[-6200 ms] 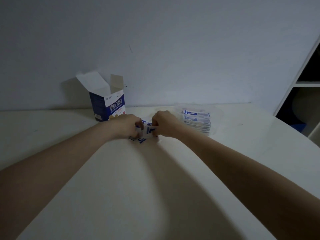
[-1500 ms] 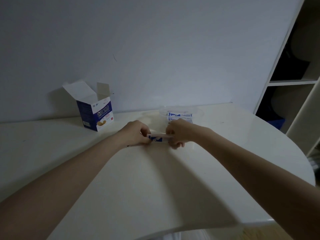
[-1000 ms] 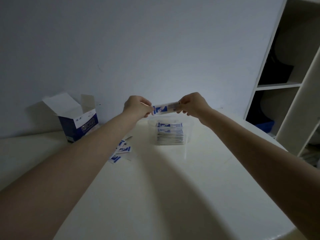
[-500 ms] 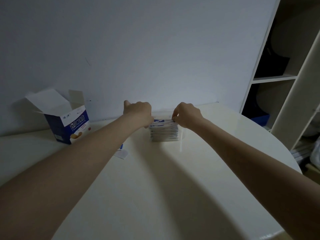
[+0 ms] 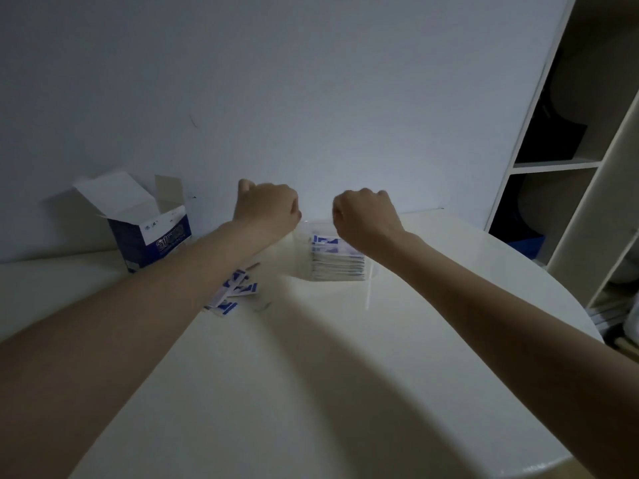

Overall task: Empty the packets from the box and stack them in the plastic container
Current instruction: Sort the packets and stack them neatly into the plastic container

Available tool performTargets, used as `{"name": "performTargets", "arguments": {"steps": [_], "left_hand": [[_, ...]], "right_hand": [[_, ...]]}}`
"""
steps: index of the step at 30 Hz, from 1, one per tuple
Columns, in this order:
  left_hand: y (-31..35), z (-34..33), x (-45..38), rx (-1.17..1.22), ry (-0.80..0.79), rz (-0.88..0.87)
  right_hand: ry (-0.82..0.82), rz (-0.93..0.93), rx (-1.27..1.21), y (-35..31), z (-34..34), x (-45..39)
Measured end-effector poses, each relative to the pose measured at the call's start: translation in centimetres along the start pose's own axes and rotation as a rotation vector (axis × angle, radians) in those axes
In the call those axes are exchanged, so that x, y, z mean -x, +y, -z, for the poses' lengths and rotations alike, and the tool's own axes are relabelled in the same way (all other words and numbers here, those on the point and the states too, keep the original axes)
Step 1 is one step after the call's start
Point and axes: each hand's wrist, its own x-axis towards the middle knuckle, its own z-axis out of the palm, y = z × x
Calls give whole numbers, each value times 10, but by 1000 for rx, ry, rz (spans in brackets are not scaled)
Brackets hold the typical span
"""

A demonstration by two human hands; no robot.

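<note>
Now | left hand, right hand: grip curled, holding nothing | above container

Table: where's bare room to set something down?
Free: the near table between the forearms, and the right side toward the shelf unit. Crowded: the back, with box, loose packets and plastic container below both hands.

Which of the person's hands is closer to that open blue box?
Left. The left hand hangs just right of the blue box; the right hand is farther right, above the plastic container.
</note>
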Motion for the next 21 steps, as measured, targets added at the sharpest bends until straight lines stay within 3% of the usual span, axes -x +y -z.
{"name": "performTargets", "arguments": {"steps": [2,5,7,9,12,15,21], "left_hand": [[-23,5,10,27,-62,43],[-60,1,35,96,-354,115],[-83,-7,55,137,-565,152],[-99,-13,69,193,-677,203],[-111,-18,80,221,-733,266],[-110,-22,82,161,-710,244],[-106,-26,78,239,-655,240]], "right_hand": [[-23,99,-146,-26,0,-1],[-205,259,-269,-68,-16,2],[-380,285,-267,-92,-34,3],[-442,227,-259,-105,-50,1],[-444,48,-303,-117,-64,1],[-477,-4,-264,-129,-76,4],[-399,-122,-614,-132,-80,-2]]}}
